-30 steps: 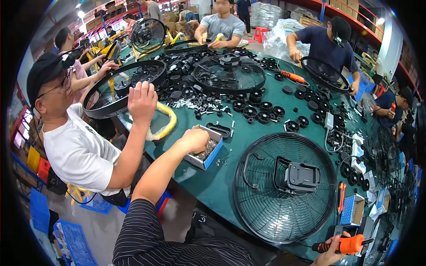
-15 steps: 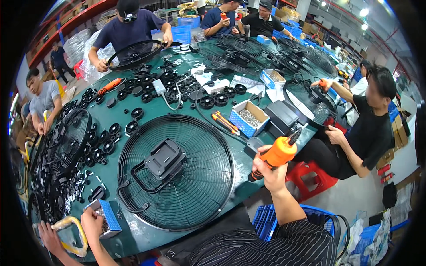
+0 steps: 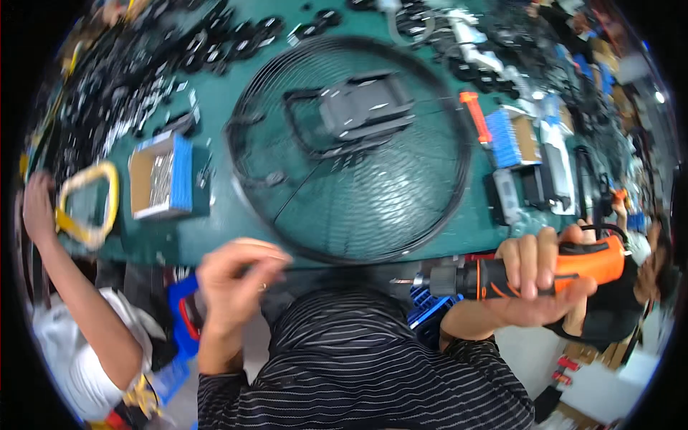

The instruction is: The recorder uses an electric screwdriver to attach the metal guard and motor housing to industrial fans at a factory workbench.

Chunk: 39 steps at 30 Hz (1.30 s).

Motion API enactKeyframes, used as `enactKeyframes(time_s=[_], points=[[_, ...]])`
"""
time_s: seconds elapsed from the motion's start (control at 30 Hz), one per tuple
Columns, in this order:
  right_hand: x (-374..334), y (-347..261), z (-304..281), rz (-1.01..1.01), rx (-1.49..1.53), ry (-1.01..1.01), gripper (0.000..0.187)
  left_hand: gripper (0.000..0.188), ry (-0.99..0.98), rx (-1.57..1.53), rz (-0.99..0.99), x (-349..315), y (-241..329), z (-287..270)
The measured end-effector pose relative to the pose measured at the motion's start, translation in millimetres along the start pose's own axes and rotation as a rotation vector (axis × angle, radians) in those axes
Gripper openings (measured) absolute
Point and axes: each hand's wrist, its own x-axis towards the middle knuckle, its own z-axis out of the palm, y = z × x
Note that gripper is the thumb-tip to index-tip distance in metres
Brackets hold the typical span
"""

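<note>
My right hand (image 3: 541, 276) is closed around an orange and black electric screwdriver (image 3: 595, 263), held level with its bit pointing left, beyond the table's front edge. My left hand (image 3: 240, 279) hovers near that edge, left of my body, thumb and fingers pinched together; something tiny may be between them, but blur hides it. Between and beyond my hands a round black fan guard (image 3: 401, 208) lies flat on the green table. On it sits a black motor housing (image 3: 365, 106) with a bracket (image 3: 295, 129). A blue and white box (image 3: 183, 175) of small metal screws stands left of the guard.
A co-worker's arm (image 3: 86, 301) reaches in at the left, beside a yellow ring-shaped handle (image 3: 115, 193). Black round parts (image 3: 244, 43) crowd the far left. Right of the guard are an orange-handled tool (image 3: 473, 118) and another blue box (image 3: 505, 136).
My view has tipped down. The screwdriver has swung from pointing up and away to pointing left. A hand in the left screw box has left it; my left hand now shows pinched near my body.
</note>
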Motion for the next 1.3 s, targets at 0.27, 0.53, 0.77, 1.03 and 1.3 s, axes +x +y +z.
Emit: enactKeyframes(time_s=[0.27,0.53,0.77,1.03,1.3], points=[[-7.3,71.2,27.7,0.214,0.128,-0.109,0.056,0.020,-0.084,-0.393,-0.019,-46.4,-15.8,35.6],[-16.2,74.0,34.8,0.252,0.083,-0.065,0.055,0.017,-0.137,-0.425,-0.018,-47.6,-24.3,28.3],[-16.3,72.3,27.6,0.286,0.071,-0.096,0.052,0.012,-0.223,-0.318,-0.011,-39.8,-28.2,25.7],[-21.4,65.2,23.3,0.252,-0.002,-0.049,0.050,0.011,-0.308,-0.336,-0.018,-34.4,-38.4,33.1],[-19.0,63.5,18.8,0.280,-0.025,-0.084,0.048,0.018,-0.323,-0.338,0.020,-32.1,-42.0,38.6]])
